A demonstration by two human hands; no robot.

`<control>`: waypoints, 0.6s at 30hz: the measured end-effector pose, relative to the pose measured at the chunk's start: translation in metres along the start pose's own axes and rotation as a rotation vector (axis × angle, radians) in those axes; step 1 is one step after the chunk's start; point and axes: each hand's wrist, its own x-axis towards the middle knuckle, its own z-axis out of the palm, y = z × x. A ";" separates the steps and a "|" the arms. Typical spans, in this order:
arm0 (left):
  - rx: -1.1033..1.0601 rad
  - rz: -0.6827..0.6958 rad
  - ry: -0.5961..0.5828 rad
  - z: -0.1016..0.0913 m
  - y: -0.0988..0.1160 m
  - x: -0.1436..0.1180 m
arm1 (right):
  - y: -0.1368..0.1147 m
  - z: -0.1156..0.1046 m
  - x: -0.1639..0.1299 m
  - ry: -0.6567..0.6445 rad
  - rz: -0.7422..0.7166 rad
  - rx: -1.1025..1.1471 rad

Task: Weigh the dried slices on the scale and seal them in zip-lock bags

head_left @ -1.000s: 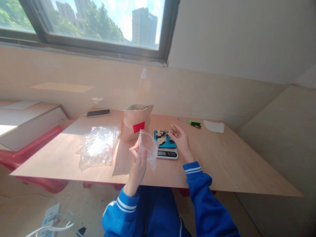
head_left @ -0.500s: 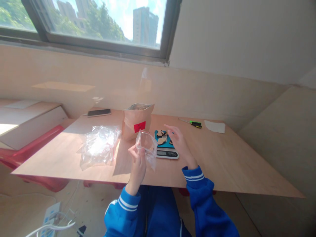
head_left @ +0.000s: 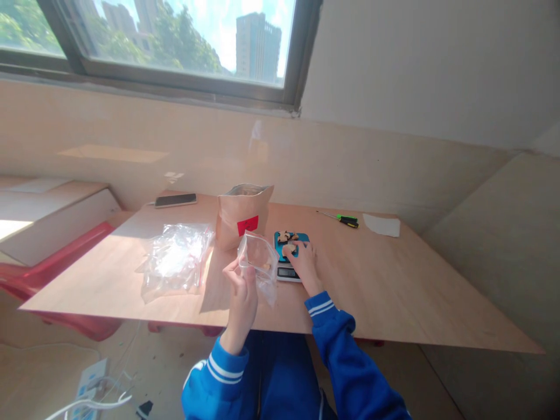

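Left hand (head_left: 241, 293) pinches clear plastic bag (head_left: 261, 259) left of blue-and-white digital scale (head_left: 287, 274); half-curled right hand (head_left: 305, 263) touches tan flat piece (head_left: 289, 250) thereon, grip indeterminable.

Room, indoor, of workroom type; whether home, school or business cannot be told. Landmark: wood-toned worktop (head_left: 415, 291). On it: digital scale (head_left: 287, 273), pile of clear plastic bags (head_left: 175, 256), kraft paper pouch (head_left: 230, 213), screwdriver (head_left: 349, 221) with green-and-black handle; equipment for light bench work. Behind and above it: sliding window (head_left: 184, 80), dark-framed, daylit, giving on trees (head_left: 179, 44) and a high-rise (head_left: 258, 46), indicating a built-up area. Behind it: plain beige wall (head_left: 210, 134). Left of it: second table (head_left: 48, 216), with red seat (head_left: 87, 248) alongside. Below it, left: power strip (head_left: 91, 379), white, cabled.
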 end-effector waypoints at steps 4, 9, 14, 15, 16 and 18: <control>-0.015 -0.004 0.014 0.000 -0.001 0.000 | 0.013 -0.002 0.004 0.016 -0.039 0.082; -0.015 -0.004 0.014 0.001 0.001 -0.003 | 0.019 -0.002 0.006 0.030 -0.042 0.145; -0.002 0.002 0.001 -0.001 0.002 -0.004 | 0.014 0.001 0.002 0.033 -0.051 0.190; 0.006 0.001 0.000 -0.002 0.002 -0.004 | 0.013 0.001 0.001 0.032 -0.052 0.202; 0.014 -0.001 -0.003 -0.003 0.001 -0.003 | 0.012 0.001 0.001 0.032 -0.051 0.216; 0.016 -0.004 -0.004 -0.004 0.000 -0.003 | 0.012 -0.001 0.002 0.028 -0.047 0.249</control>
